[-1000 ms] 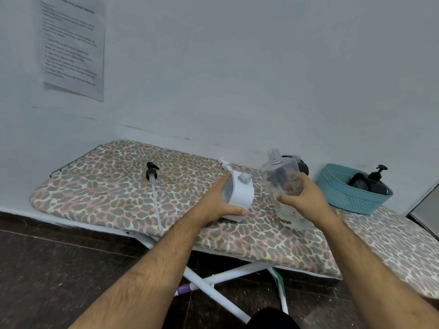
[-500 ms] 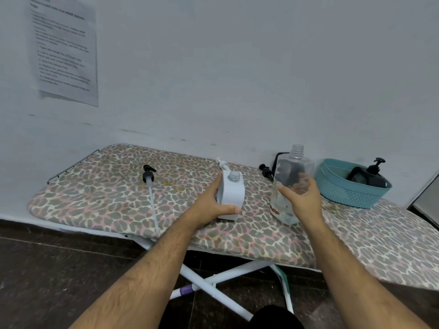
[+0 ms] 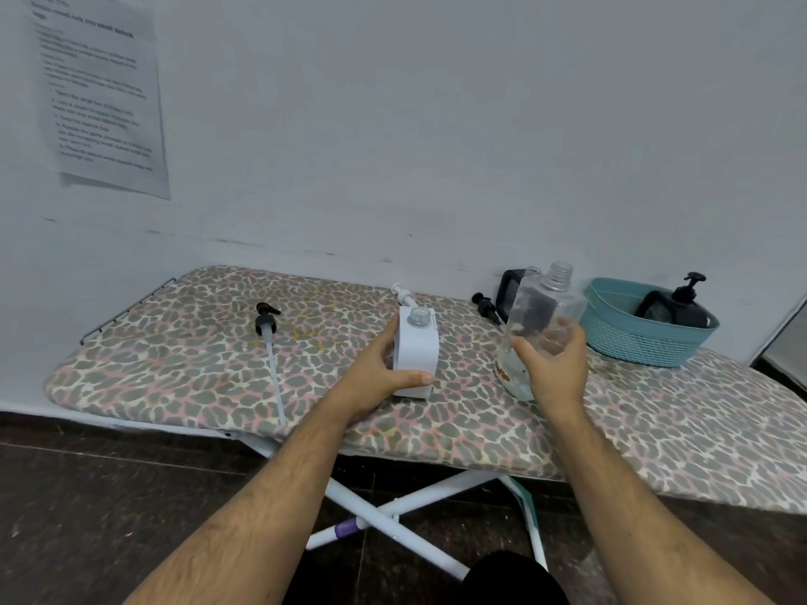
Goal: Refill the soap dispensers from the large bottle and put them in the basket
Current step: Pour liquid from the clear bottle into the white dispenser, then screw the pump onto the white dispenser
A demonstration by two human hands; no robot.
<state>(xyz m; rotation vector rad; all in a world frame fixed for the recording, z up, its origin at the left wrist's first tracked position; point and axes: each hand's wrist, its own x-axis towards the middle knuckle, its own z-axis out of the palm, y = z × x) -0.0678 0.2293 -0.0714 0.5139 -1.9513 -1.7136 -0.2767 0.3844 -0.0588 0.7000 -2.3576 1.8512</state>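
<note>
Two bare forearms reach forward from us over the near edge of the ironing board [image 3: 436, 434], which wears a leopard-print cover and stands on crossed white legs above a dark floor. Our left hand [image 3: 375, 377] grips the white dispenser [image 3: 415, 351], thumb curled across its front low down and fingers round the back; it stands upright on the board with its neck uncapped. Just to the right, our right hand [image 3: 552, 364] wraps around the large clear bottle [image 3: 535, 329], also uncapped, which tilts slightly rightward with its base at the cover.

Further left, well apart from the hands, a black pump head with a long white tube [image 3: 270, 355] lies flat on the board. Behind the white dispenser lies a white pump [image 3: 404, 294]. Beyond the clear bottle, a small black pump [image 3: 484, 305] lies beside a dark dispenser [image 3: 508, 292] near the wall. At the far right, the teal basket [image 3: 642, 342] sits on the board, holding a black dispenser [image 3: 681, 305] with its pump fitted. A printed sheet [image 3: 98, 93] hangs on the wall at upper left.
</note>
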